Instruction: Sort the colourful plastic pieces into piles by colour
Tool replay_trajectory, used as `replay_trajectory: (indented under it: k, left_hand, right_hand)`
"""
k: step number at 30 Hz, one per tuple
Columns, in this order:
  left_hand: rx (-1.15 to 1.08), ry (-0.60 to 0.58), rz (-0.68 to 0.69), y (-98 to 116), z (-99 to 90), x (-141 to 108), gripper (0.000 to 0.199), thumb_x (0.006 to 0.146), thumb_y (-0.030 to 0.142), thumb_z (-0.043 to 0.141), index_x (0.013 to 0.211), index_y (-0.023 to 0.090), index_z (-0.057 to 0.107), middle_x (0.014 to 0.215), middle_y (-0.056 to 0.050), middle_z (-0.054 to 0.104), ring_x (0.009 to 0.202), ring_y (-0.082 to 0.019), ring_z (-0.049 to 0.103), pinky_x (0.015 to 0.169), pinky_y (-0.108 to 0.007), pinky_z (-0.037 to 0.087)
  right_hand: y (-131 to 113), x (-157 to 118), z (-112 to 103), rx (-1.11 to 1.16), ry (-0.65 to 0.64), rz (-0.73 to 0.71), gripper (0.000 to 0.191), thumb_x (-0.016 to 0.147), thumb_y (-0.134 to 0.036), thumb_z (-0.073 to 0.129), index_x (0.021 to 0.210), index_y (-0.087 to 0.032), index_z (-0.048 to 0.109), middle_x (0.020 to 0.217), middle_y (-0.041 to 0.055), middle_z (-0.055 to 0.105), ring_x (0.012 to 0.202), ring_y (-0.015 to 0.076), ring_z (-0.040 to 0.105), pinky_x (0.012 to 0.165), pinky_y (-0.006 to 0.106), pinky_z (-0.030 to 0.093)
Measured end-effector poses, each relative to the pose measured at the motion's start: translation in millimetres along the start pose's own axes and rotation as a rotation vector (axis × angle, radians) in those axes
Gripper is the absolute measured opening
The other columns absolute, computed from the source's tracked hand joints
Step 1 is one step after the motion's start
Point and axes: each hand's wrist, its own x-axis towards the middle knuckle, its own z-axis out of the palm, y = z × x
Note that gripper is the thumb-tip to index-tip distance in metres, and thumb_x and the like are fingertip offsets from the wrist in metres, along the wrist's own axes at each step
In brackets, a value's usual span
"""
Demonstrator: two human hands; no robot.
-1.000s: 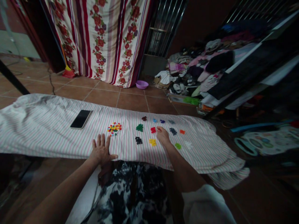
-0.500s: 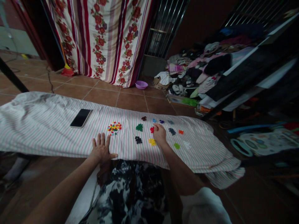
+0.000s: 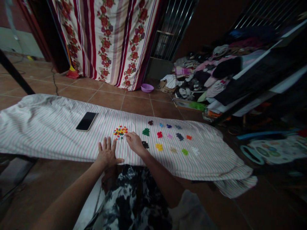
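My left hand (image 3: 107, 155) lies flat on the striped cloth (image 3: 59, 137), fingers spread, just in front of a mixed pile of tiny coloured pieces (image 3: 120, 131). At the right edge of that pile, my right hand (image 3: 134, 142) has its fingertips pinched together; what they hold, if anything, is too small to make out. Small single-colour heaps spread to the right: green pieces (image 3: 145, 131), red pieces (image 3: 159, 134), yellow pieces (image 3: 159, 147) and several more. Black pieces (image 3: 145, 144) sit right beside my right hand, partly hidden by it.
A phone (image 3: 86, 121) lies on the cloth to the left. Beyond the cloth, a purple basin (image 3: 147, 88) stands on the tiled floor by a floral curtain (image 3: 115, 41). Heaped clothes (image 3: 203, 72) fill the back right, and a dark slanting bar (image 3: 15, 73) is at the left.
My right hand has moved left from the red heap to the mixed pile, uncovering the pink and beige heaps. My left hand stays flat in place. The view has shifted slightly.
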Motion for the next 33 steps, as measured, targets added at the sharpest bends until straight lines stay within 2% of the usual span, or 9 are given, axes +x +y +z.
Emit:
replay_trajectory:
  k: [3,7,12,16,24,29,33]
  left_hand:
    - [-0.007,0.005,0.007,-1.1,1.6,0.6,0.108,0.071,0.08,0.031,0.149,0.01,0.007,0.155,-0.026,-0.002,0.142,-0.042,-0.007,0.111,-0.062,0.004]
    - [-0.015,-0.016,0.0,0.7,-3.9,-1.7,0.107,0.072,0.08,0.029,0.149,0.009,0.007,0.155,-0.025,-0.003,0.142,-0.042,-0.007,0.111,-0.062,0.004]
    - [-0.023,-0.043,0.004,3.2,-11.6,-4.0,0.106,0.073,0.079,0.031,0.149,0.009,0.005,0.155,-0.024,-0.003,0.142,-0.042,-0.008,0.111,-0.063,0.005]
    - [-0.039,-0.034,0.007,2.3,-10.0,-3.2,0.107,0.072,0.079,0.032,0.149,0.009,0.007,0.155,-0.024,-0.003,0.143,-0.043,-0.006,0.11,-0.063,0.005]
    - [-0.041,-0.003,0.007,0.6,-2.5,-0.3,0.107,0.072,0.08,0.03,0.149,0.009,0.007,0.155,-0.025,-0.003,0.142,-0.043,-0.007,0.11,-0.063,0.004]
    - [-0.034,-0.017,0.002,1.9,-7.1,-2.5,0.107,0.072,0.079,0.031,0.149,0.009,0.007,0.155,-0.025,-0.003,0.142,-0.042,-0.007,0.111,-0.062,0.005]
    - [-0.018,-0.035,-0.007,3.4,-12.1,-4.8,0.106,0.073,0.079,0.03,0.149,0.008,0.006,0.155,-0.025,-0.002,0.143,-0.042,-0.007,0.111,-0.062,0.005]
  right_hand:
    - [-8.1,3.6,9.5,-0.035,-0.048,0.025,0.027,0.088,-0.017,0.047,0.102,-0.022,0.068,0.101,0.0052,0.064,0.094,0.0162,0.058,0.086,0.029,0.045]
    - [-15.8,9.7,13.6,-0.079,-0.041,0.085,0.029,0.088,-0.018,0.046,0.108,-0.022,0.068,0.107,0.0072,0.061,0.096,0.0172,0.057,0.088,0.03,0.045]
    - [-26.9,18.4,18.4,-0.119,-0.102,0.055,0.026,0.089,-0.021,0.048,0.104,-0.025,0.069,0.108,0.0051,0.06,0.102,0.0167,0.055,0.093,0.029,0.042]
    - [-35.1,21.9,23.7,-0.19,-0.17,0.106,0.022,0.089,-0.024,0.049,0.1,-0.024,0.068,0.109,0.0053,0.06,0.103,0.0178,0.054,0.09,0.03,0.043]
    - [-45.9,26.6,19.7,-0.238,-0.201,0.174,0.016,0.087,-0.024,0.053,0.098,-0.022,0.065,0.109,0.0053,0.061,0.104,0.0167,0.055,0.09,0.029,0.042]
    - [-48.7,32.3,23.1,-0.268,-0.247,0.215,0.021,0.086,-0.02,0.049,0.099,-0.019,0.066,0.109,0.0091,0.062,0.105,0.0203,0.056,0.088,0.032,0.043]
    - [-49.8,31.8,25.1,-0.226,-0.232,0.224,0.02,0.085,-0.021,0.049,0.096,-0.021,0.066,0.107,0.009,0.063,0.103,0.0223,0.057,0.086,0.034,0.044]
